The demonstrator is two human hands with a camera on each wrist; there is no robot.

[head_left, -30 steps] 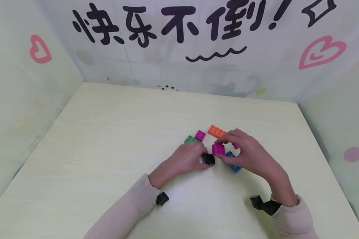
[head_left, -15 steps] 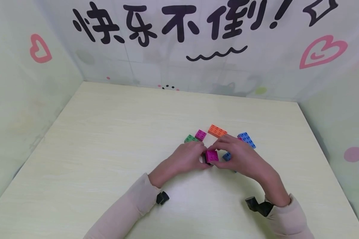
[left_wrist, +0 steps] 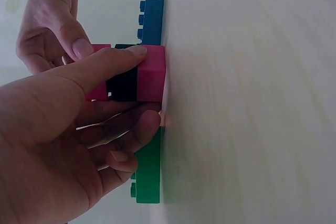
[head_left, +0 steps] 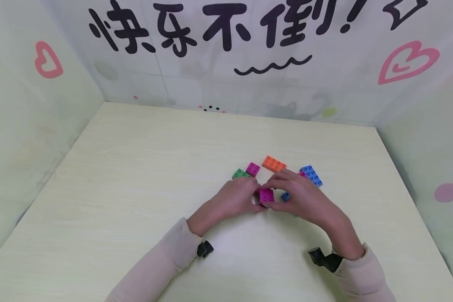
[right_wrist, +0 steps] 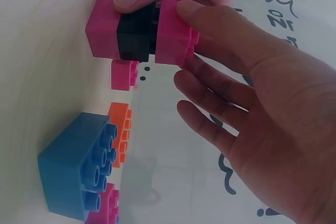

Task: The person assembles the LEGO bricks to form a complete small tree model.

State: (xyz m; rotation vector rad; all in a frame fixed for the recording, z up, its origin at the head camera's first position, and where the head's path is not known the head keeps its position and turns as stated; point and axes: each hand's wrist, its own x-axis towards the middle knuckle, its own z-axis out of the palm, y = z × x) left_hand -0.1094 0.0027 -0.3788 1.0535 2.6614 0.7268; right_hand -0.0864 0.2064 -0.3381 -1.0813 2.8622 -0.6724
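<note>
My left hand [head_left: 235,201] grips a small stack at the table, made of a lower pink brick [right_wrist: 102,30] with a black brick [right_wrist: 134,38] on it. Thumb and fingers of my right hand [head_left: 305,201] pinch an upper pink brick [head_left: 266,196] directly over the black one. In the right wrist view a narrow gap with dark studs shows between the black brick and the upper pink one. Partly hidden by the right hand, a blue brick [right_wrist: 79,161] stands on the table. A green brick [left_wrist: 148,174] lies just beyond the left fingers.
Behind the hands lie another pink brick [head_left: 253,169] and an orange brick [head_left: 274,163]. A second blue brick [head_left: 313,176] is at the right, with a pink brick [head_left: 303,174] beside it. Printed cloth walls [head_left: 196,84] border the table [head_left: 136,167] at the back and sides.
My right hand has carried its pink brick leftward onto the spot over the black brick, revealing the blue brick at the far right. The left hand has stayed in place.
</note>
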